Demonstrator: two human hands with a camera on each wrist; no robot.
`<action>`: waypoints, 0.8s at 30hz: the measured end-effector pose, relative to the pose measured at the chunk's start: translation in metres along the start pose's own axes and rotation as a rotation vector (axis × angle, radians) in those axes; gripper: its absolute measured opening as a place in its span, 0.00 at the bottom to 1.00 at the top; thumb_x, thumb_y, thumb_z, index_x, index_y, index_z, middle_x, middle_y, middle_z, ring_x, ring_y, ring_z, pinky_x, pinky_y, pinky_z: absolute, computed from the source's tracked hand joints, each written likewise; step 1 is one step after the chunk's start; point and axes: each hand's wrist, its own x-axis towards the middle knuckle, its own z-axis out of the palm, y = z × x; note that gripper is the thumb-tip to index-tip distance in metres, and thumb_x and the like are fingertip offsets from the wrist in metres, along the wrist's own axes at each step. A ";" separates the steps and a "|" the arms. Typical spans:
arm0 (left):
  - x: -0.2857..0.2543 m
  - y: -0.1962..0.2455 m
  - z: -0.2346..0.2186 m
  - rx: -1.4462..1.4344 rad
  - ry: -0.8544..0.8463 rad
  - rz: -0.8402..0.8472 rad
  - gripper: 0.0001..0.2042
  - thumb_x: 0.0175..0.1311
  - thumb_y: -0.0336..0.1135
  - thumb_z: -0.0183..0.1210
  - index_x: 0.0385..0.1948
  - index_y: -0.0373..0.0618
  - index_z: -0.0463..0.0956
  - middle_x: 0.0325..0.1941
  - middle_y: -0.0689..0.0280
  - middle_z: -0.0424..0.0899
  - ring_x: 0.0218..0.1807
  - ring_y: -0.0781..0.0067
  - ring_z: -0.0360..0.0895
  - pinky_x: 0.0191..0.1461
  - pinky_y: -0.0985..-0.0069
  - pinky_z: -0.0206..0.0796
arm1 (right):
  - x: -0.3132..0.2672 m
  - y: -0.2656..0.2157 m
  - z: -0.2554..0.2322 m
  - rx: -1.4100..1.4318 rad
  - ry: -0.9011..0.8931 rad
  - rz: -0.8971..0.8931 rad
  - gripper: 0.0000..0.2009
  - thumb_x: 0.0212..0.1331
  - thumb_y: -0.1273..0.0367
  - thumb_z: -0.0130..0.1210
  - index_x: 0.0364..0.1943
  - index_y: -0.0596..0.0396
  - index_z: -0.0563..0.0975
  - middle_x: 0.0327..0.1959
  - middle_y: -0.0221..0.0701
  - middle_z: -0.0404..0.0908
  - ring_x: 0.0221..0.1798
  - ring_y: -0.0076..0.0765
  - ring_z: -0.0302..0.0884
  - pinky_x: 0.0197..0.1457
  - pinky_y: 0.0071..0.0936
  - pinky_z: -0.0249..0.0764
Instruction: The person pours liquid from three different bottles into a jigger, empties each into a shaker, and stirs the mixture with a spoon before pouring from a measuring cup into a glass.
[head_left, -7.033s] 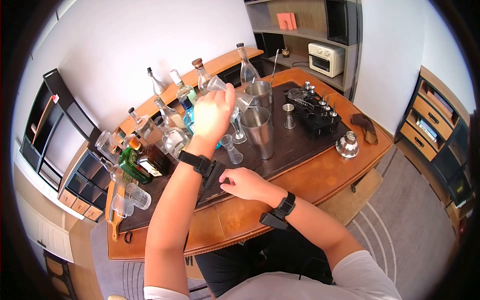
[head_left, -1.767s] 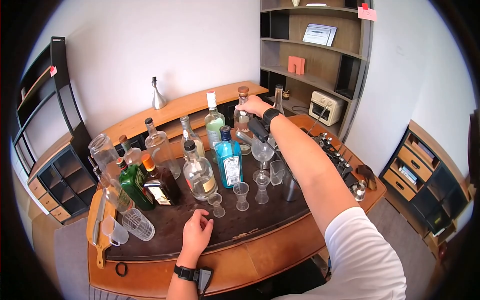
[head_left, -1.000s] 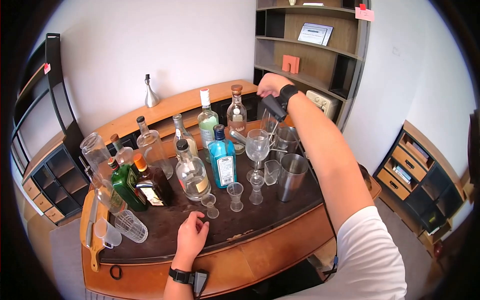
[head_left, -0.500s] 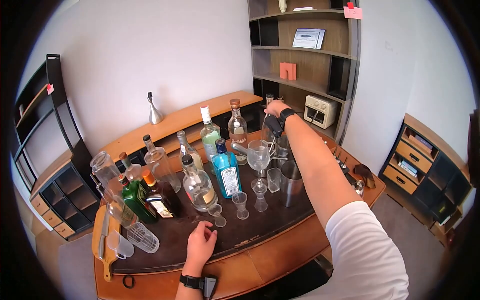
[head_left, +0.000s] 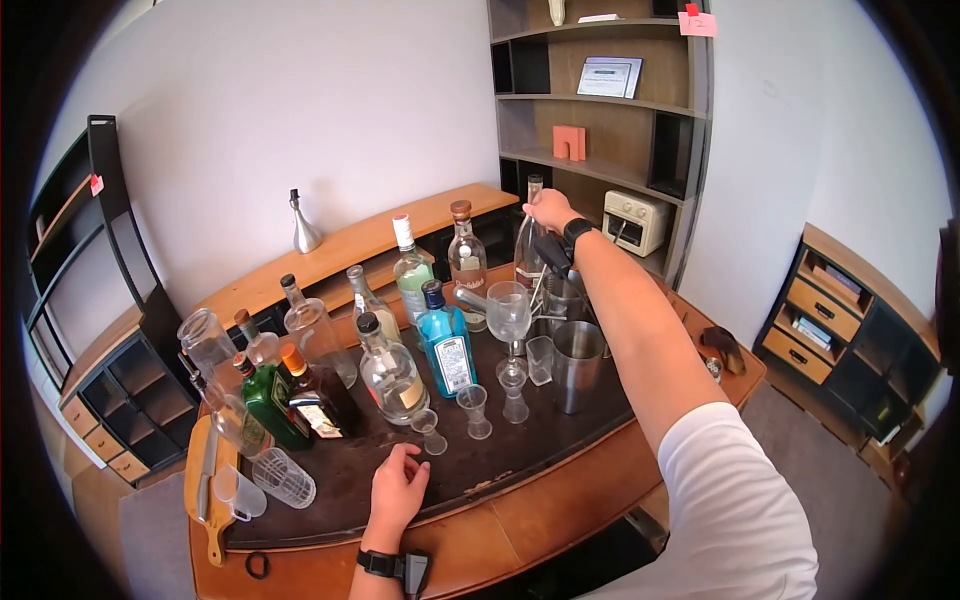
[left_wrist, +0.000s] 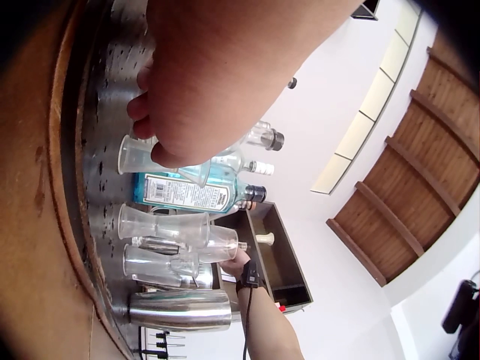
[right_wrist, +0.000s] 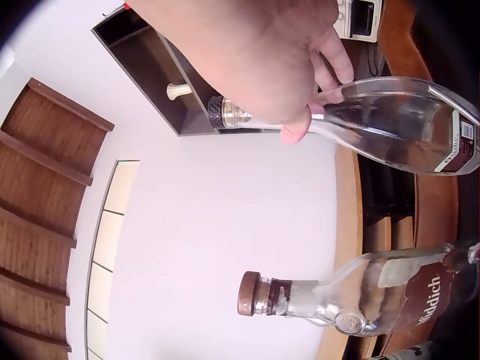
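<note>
At the back right of the dark mat, my right hand (head_left: 552,210) grips the neck of a clear glass bottle (right_wrist: 382,124) with a dark cap, thumb and fingers round it. The bottle stands upright in the head view. Beside it is a brown-capped bottle (right_wrist: 390,296) with a brown label. My left hand (head_left: 399,488) rests near the mat's front edge, fingers loosely bent and holding nothing. Just beyond its fingertips stands a small clear jigger (head_left: 429,431), with two more clear jiggers, a middle one (head_left: 474,412) and a right one (head_left: 513,397), to its right.
A blue bottle (head_left: 446,345), a stemmed glass (head_left: 509,315) and a metal shaker tin (head_left: 577,368) stand mid-table. Several bottles, including a green one (head_left: 272,403), crowd the left. A wooden board (head_left: 215,540) with a knife (head_left: 207,475) lies at the left edge, near a ribbed glass (head_left: 284,478).
My right hand has gone from the brown-capped bottle, up and right, then down onto the clear bottle's neck. The left hand, raised with a clear vessel earlier, now rests low.
</note>
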 end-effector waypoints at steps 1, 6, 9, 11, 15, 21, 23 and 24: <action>0.000 0.000 0.000 -0.006 0.003 -0.003 0.12 0.62 0.28 0.67 0.45 0.41 0.77 0.27 0.59 0.81 0.28 0.61 0.79 0.35 0.66 0.73 | -0.001 -0.001 0.002 0.005 0.009 0.013 0.21 0.62 0.55 0.66 0.37 0.65 0.86 0.41 0.53 0.87 0.48 0.60 0.85 0.53 0.48 0.80; 0.002 -0.005 0.000 -0.001 0.013 0.007 0.12 0.62 0.28 0.67 0.45 0.41 0.77 0.26 0.59 0.81 0.27 0.61 0.79 0.35 0.66 0.72 | -0.011 -0.002 0.018 0.034 -0.026 0.076 0.21 0.61 0.56 0.68 0.41 0.65 0.86 0.45 0.52 0.87 0.51 0.60 0.85 0.57 0.46 0.79; 0.002 -0.005 0.000 -0.006 0.011 0.010 0.12 0.62 0.28 0.67 0.45 0.41 0.77 0.26 0.60 0.81 0.27 0.61 0.79 0.34 0.66 0.72 | -0.012 -0.002 0.025 0.000 -0.052 0.088 0.22 0.61 0.56 0.69 0.42 0.66 0.86 0.45 0.54 0.87 0.52 0.60 0.85 0.57 0.45 0.80; 0.002 -0.004 0.000 -0.003 0.009 0.012 0.12 0.62 0.28 0.67 0.45 0.41 0.76 0.26 0.60 0.81 0.27 0.61 0.79 0.34 0.66 0.72 | -0.007 -0.003 0.021 -0.043 -0.114 0.122 0.23 0.61 0.55 0.69 0.42 0.68 0.85 0.45 0.55 0.87 0.52 0.60 0.85 0.57 0.44 0.80; 0.001 -0.002 0.001 -0.008 -0.005 0.009 0.12 0.62 0.27 0.67 0.45 0.41 0.76 0.26 0.60 0.80 0.27 0.61 0.79 0.34 0.67 0.72 | -0.002 0.000 0.019 -0.059 -0.173 0.219 0.25 0.60 0.56 0.71 0.45 0.70 0.84 0.45 0.56 0.87 0.50 0.57 0.87 0.52 0.42 0.83; 0.002 -0.005 0.001 -0.011 0.003 0.014 0.12 0.62 0.27 0.67 0.45 0.41 0.76 0.26 0.60 0.81 0.27 0.62 0.80 0.34 0.67 0.73 | -0.012 -0.017 0.005 -0.053 -0.232 0.310 0.23 0.60 0.57 0.70 0.46 0.67 0.85 0.43 0.52 0.88 0.48 0.56 0.88 0.49 0.40 0.84; 0.002 -0.005 0.000 -0.019 0.000 0.013 0.12 0.63 0.27 0.67 0.45 0.41 0.77 0.26 0.60 0.81 0.27 0.62 0.80 0.35 0.67 0.73 | -0.008 -0.024 0.005 -0.220 -0.258 0.220 0.18 0.58 0.61 0.68 0.44 0.65 0.86 0.43 0.53 0.88 0.48 0.57 0.88 0.49 0.42 0.84; 0.003 -0.003 -0.001 -0.022 -0.003 0.007 0.11 0.63 0.27 0.66 0.45 0.41 0.77 0.26 0.60 0.81 0.28 0.61 0.80 0.35 0.67 0.73 | -0.008 -0.032 0.002 -0.360 -0.272 0.113 0.15 0.57 0.66 0.66 0.42 0.64 0.87 0.43 0.54 0.87 0.48 0.59 0.87 0.49 0.44 0.84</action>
